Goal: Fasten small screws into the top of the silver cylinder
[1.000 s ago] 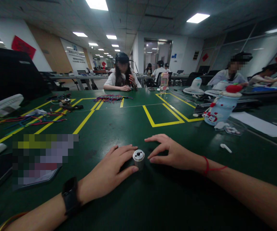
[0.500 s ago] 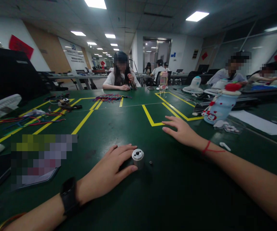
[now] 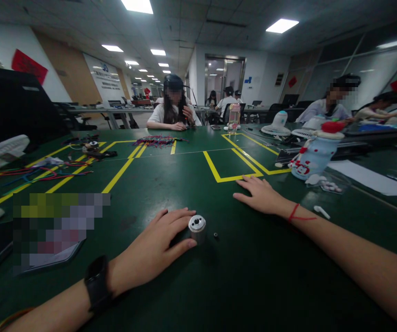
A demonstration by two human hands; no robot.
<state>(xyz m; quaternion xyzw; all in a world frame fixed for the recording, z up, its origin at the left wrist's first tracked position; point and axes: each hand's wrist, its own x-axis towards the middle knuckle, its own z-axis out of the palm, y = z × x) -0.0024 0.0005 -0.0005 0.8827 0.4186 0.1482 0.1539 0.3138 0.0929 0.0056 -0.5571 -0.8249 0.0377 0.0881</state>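
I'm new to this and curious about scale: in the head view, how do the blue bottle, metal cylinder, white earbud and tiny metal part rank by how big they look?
Largest to smallest, as they look:
1. blue bottle
2. metal cylinder
3. white earbud
4. tiny metal part

Green table (image 3: 171,173) — bright ceiling lights (image 3: 282,26) — pale walls (image 3: 268,71)

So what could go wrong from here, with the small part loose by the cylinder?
The small part might roll off, and its dark colour could make it hard to find on the green table. The metal cylinder stands upright within the curve of the left hand; a nudge could tip it.
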